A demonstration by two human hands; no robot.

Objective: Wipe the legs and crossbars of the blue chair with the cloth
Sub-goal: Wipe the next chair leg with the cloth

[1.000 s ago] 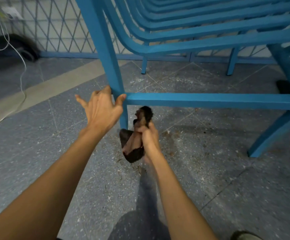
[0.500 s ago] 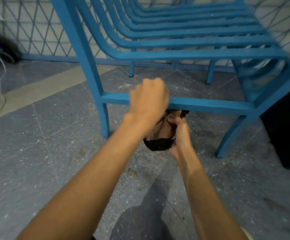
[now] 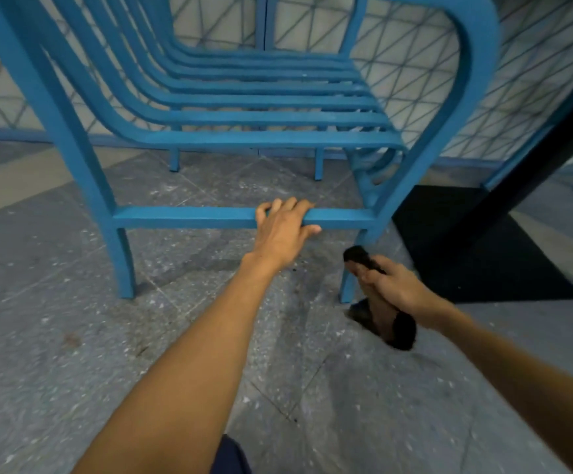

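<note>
The blue chair (image 3: 244, 138) fills the upper half of the head view, standing on a grey floor. My left hand (image 3: 283, 230) grips its front crossbar (image 3: 182, 217) right of the middle, fingers curled over the top and thumb underneath. My right hand (image 3: 392, 289) holds a dark brown cloth (image 3: 386, 319) bunched against the chair's front right leg (image 3: 348, 285), low down near the foot. Part of the cloth hangs below my hand; a dark end sticks out above it. The front left leg (image 3: 122, 261) stands bare.
A dark mat (image 3: 483, 254) lies on the floor right of the chair, with a black post (image 3: 531, 165) rising from it. A lattice wall (image 3: 415, 63) runs behind the chair. Speckled grey tiles (image 3: 56, 336) spread to the left and toward me.
My left hand slid right along the crossbar from the left leg. My right hand carried the cloth from under the crossbar to the front right leg. The view has shifted right.
</note>
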